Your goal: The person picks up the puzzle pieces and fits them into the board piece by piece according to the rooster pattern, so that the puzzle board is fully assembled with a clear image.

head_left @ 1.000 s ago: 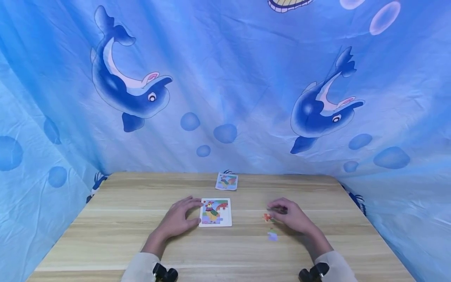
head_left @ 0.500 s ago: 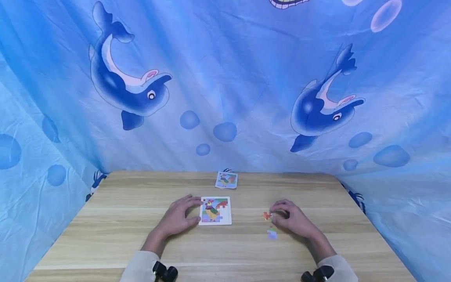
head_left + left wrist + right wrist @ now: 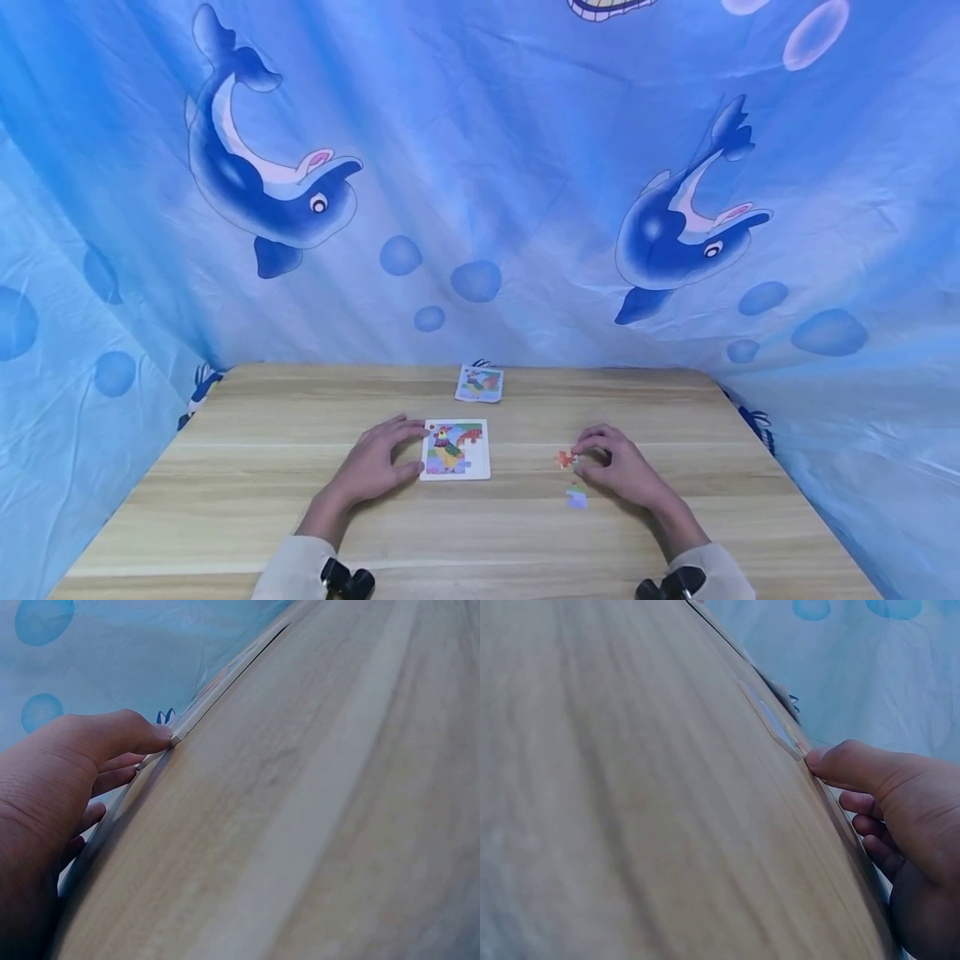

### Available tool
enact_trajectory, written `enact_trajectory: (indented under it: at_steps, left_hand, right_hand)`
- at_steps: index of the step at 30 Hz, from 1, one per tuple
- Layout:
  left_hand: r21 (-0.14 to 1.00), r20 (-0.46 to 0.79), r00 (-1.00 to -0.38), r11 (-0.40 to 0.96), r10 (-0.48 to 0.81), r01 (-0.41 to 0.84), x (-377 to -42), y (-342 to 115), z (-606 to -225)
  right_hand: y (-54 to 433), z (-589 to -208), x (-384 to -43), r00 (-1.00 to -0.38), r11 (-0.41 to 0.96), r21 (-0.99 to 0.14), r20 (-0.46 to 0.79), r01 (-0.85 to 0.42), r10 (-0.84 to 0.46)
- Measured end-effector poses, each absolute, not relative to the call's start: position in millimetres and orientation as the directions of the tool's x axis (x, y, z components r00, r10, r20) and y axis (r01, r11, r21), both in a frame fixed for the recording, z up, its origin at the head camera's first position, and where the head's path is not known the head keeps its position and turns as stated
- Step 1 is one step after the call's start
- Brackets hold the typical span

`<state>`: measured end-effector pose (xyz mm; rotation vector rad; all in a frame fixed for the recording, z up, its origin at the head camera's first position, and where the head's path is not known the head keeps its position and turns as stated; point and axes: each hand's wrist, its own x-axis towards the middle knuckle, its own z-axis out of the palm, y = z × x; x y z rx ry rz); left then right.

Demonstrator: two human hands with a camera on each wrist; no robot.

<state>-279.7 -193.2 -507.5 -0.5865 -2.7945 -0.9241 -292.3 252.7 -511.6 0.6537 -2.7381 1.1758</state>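
Observation:
A jigsaw puzzle board (image 3: pixel 477 468) with a white frame and a rooster picture lies mid-table; bare white shows at its lower right. My left hand (image 3: pixel 381 457) rests at its left side, index fingertip near the upper corner and thumb at the lower one. In the left wrist view the thumb (image 3: pixel 142 735) touches the board's edge. My right hand (image 3: pixel 617 465) has thumb and index fingertip curled around the right end of an orange puzzle piece (image 3: pixel 564 459), pinching there; the fingers partly hide it. Just below lies a purple and green puzzle piece (image 3: pixel 577 498).
A picture card (image 3: pixel 479 384) with the same rooster lies near the back edge of the wooden table (image 3: pixel 262 467). Behind the table hangs a blue curtain (image 3: pixel 495 167) with dolphins. Wrist cameras (image 3: pixel 347 579) sit on both sleeves.
The right hand has drawn back slightly to the right and its thumb and index finger have come closer around the orange piece's right end. The left hand and board stay put.

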Motion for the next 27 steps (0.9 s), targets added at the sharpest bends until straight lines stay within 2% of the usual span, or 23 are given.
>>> enact_trajectory:
  at_steps: [9,16,27]
  left_hand:
    - [0.55,0.25,-0.915,0.732,0.316,0.403,-280.7,-193.8,-509.8]
    - [0.553,0.243,-0.918,0.733,0.313,0.396,-279.5,-193.1,-510.7]
    - [0.564,0.236,-0.921,0.728,0.311,0.39,-278.8,-193.0,-508.0]
  right_hand:
    - [245.7,-507.1,-296.2,-0.913,0.588,-0.702,0.255,-0.401,-0.319]
    - [221.9,-497.6,-303.4,-0.886,0.56,-0.689,0.307,-0.46,-0.348]
    - [184.6,-479.1,-310.9,-0.881,0.571,-0.675,0.298,-0.467,-0.368]
